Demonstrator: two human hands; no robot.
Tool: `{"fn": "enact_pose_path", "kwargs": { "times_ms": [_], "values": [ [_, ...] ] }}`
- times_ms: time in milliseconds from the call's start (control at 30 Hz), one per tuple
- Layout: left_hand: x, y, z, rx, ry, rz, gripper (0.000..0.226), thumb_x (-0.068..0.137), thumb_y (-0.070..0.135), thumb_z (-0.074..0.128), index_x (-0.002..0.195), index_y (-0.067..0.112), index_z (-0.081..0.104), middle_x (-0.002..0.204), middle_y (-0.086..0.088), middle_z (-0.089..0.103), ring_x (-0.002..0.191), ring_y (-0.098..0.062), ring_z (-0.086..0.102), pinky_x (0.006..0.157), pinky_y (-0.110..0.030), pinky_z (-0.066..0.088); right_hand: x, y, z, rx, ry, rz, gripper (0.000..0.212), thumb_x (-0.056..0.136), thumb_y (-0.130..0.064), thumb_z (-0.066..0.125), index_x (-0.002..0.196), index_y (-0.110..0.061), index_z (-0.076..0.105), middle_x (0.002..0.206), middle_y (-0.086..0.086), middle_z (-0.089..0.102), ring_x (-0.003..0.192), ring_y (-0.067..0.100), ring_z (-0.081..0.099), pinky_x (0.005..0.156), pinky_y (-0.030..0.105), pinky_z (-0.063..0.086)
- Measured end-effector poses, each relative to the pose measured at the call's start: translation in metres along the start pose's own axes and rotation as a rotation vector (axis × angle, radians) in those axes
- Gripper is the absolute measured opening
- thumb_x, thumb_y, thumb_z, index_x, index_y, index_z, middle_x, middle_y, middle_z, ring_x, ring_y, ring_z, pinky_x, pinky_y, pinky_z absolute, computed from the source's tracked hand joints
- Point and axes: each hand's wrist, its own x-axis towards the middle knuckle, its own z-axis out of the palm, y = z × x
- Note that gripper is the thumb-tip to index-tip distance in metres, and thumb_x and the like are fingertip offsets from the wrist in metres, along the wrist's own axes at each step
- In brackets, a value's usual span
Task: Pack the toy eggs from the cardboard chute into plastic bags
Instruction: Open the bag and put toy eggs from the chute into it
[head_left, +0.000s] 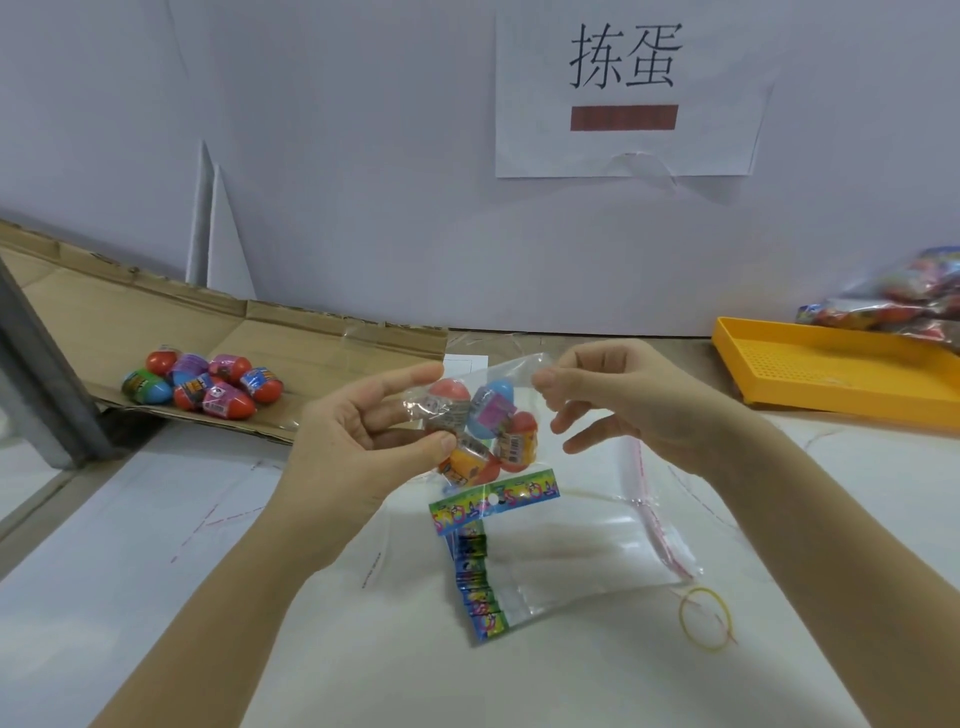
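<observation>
1. Yellow tray (831, 374) sits right; rubber band (705, 618) beside spare bags (561, 551); loose eggs (202, 387) on the cardboard chute (291, 338), left.
2. Your filled bag (483, 423) hangs above the spare bags, long axis upright, mouth up.
3. Your left hand (358, 441) pinches its side, your right hand (623, 395) its mouth.

Our bare left forearm (208, 597) and right forearm (831, 561) reach in from the lower corners and converge at centre frame, both hands raised at about the same height. Our left hand (358, 431), palm turned inward, grips the side of a clear plastic bag holding coloured toy eggs (483, 421), forefinger stretched across the top and thumb pressed in from below, with the remaining fingers curled behind. Our right hand (623, 400), just apart from the left, pinches the bag's upper corner between thumb and forefinger tip. Its other fingers (571, 423) hang loosely curled beneath the pinch, pointing toward the left hand and touching nothing.
</observation>
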Motion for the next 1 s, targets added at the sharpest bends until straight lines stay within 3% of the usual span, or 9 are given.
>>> {"fn": "enact_pose_path", "kwargs": {
  "times_ms": [167,300,533,667,733,833,933,1000],
  "values": [
    [0.001,-0.002,0.000,-0.046,0.020,-0.014,0.046,0.056,0.009,0.077,0.095,0.033,0.077,0.095,-0.005,0.077,0.080,-0.019,0.074,0.058,-0.023,0.057,0.000,0.003,-0.002,0.071,-0.050,0.008,0.032,0.060,-0.041,0.079,0.072,-0.013,0.070,0.080,0.003,0.071,0.080,0.016,0.070,0.069,0.033,0.059],
    [0.003,-0.002,-0.001,-0.100,0.021,-0.033,0.046,0.050,0.016,0.080,0.093,0.031,0.078,0.094,-0.006,0.077,0.081,-0.020,0.075,0.059,-0.023,0.057,-0.001,0.005,0.000,0.111,-0.053,-0.010,0.031,0.060,-0.038,0.078,0.072,-0.011,0.067,0.088,0.013,0.073,0.082,0.027,0.072,0.062,0.029,0.057],
    [0.005,-0.003,-0.002,-0.158,0.011,-0.034,0.044,0.053,0.010,0.078,0.094,0.026,0.079,0.097,-0.006,0.076,0.080,-0.020,0.074,0.059,-0.024,0.058,0.001,0.005,0.006,0.237,0.008,-0.078,0.022,0.058,-0.026,0.080,0.067,-0.010,0.070,0.085,0.022,0.072,0.059,0.023,0.069,0.053,0.026,0.056],
    [0.005,-0.006,-0.002,-0.226,-0.004,-0.043,0.040,0.062,-0.001,0.069,0.093,0.023,0.079,0.098,-0.006,0.076,0.081,-0.020,0.074,0.059,-0.024,0.058,0.003,0.009,0.012,0.337,0.056,-0.129,0.025,0.054,-0.022,0.082,0.065,-0.008,0.065,0.066,0.014,0.069,0.048,0.019,0.063,0.048,0.024,0.053],
    [0.005,-0.005,-0.003,-0.237,-0.006,-0.043,0.040,0.061,0.000,0.069,0.093,0.023,0.079,0.098,-0.006,0.076,0.081,-0.019,0.074,0.058,-0.023,0.058,0.004,0.011,0.014,0.417,0.053,-0.123,0.031,0.054,-0.018,0.082,0.076,-0.008,0.061,0.065,0.010,0.068,0.049,0.019,0.062,0.046,0.024,0.053],
    [0.005,-0.003,-0.003,-0.235,-0.003,-0.046,0.042,0.056,0.006,0.075,0.094,0.023,0.079,0.096,-0.008,0.076,0.079,-0.020,0.074,0.056,-0.022,0.057,0.004,0.012,0.014,0.440,-0.025,-0.066,0.042,0.062,-0.021,0.078,0.100,-0.012,0.066,0.079,0.010,0.071,0.061,0.020,0.062,0.052,0.025,0.053],
    [0.005,-0.002,-0.004,-0.197,0.003,-0.042,0.047,0.050,0.009,0.080,0.095,0.026,0.079,0.095,-0.008,0.076,0.076,-0.019,0.074,0.056,-0.021,0.057,0.003,0.013,0.012,0.346,-0.114,-0.077,0.014,0.069,-0.026,0.073,0.081,-0.019,0.075,0.080,0.006,0.071,0.069,0.018,0.064,0.058,0.026,0.055],
    [0.005,-0.003,-0.004,-0.171,-0.003,-0.036,0.051,0.054,-0.002,0.085,0.096,0.025,0.078,0.097,-0.008,0.076,0.078,-0.020,0.074,0.058,-0.022,0.057,0.001,0.011,0.012,0.332,-0.093,-0.092,0.007,0.070,-0.025,0.072,0.072,-0.018,0.073,0.079,0.007,0.071,0.070,0.020,0.068,0.058,0.027,0.056]
  ]
}}
